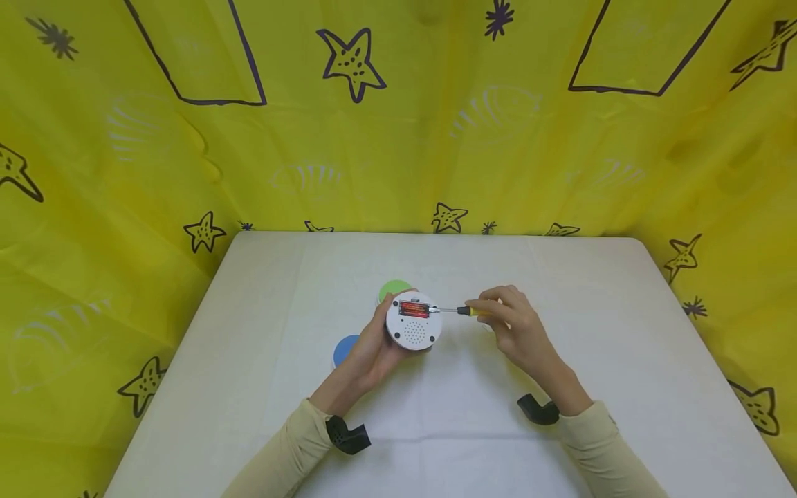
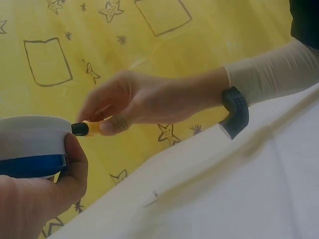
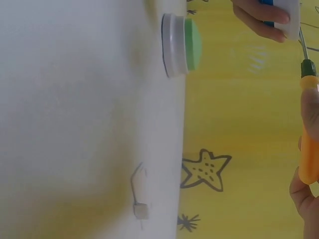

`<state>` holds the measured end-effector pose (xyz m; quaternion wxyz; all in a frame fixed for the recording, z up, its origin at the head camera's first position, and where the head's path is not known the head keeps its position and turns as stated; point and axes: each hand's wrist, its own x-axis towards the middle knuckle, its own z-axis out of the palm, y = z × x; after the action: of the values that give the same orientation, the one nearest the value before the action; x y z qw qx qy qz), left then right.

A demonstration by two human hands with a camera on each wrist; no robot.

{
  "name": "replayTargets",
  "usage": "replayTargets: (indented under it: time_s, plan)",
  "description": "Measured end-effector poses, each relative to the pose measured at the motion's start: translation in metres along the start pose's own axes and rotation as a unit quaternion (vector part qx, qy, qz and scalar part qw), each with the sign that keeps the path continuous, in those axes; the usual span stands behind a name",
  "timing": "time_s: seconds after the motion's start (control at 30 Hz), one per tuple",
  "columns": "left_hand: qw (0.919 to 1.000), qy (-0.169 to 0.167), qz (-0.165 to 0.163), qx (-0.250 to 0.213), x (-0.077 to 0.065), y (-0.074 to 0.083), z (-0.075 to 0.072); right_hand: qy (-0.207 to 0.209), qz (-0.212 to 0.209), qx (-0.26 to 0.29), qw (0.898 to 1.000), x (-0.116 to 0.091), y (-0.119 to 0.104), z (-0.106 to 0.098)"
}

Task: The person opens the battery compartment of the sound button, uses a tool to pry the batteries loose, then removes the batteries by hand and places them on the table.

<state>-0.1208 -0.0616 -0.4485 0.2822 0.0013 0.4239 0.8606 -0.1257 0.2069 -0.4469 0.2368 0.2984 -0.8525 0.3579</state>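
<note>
My left hand [image 1: 380, 346] grips a white round push-button device [image 1: 414, 333] with its underside turned up. Red batteries [image 1: 414, 309] lie in its uncovered compartment, above a speaker grille of small holes. Its blue top [image 2: 35, 164] faces down in the left wrist view. My right hand [image 1: 519, 328] pinches the yellow-orange handle of a screwdriver [image 3: 310, 149]. The metal shaft points left, its tip right at the compartment's right end.
On the white table [image 1: 261, 311], a green-topped push-button device [image 3: 193, 45] and a blue-topped one [image 1: 344, 348] stand by my left hand. A small pale piece [image 3: 141, 210] lies below my right hand. A yellow curtain [image 1: 398, 152] hangs behind and at the sides.
</note>
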Motion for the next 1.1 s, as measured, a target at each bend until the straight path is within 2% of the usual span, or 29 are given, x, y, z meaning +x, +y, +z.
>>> replayTargets:
  time_s: [0.43, 0.87, 1.1]
  plan:
    - [0.9984, -0.028, -0.013, -0.048, -0.003, 0.002, 0.001, 0.012, 0.006, 0.016, 1.0, -0.007, 0.002, 0.006]
    - [0.9982, -0.034, -0.03, -0.038, -0.001, -0.002, 0.002, -0.001, -0.015, -0.014, 1.0, -0.007, 0.006, -0.009]
    - [0.998, -0.038, -0.022, -0.047, -0.001, -0.006, 0.003, -0.005, -0.031, -0.021, 0.999, -0.007, 0.006, -0.016]
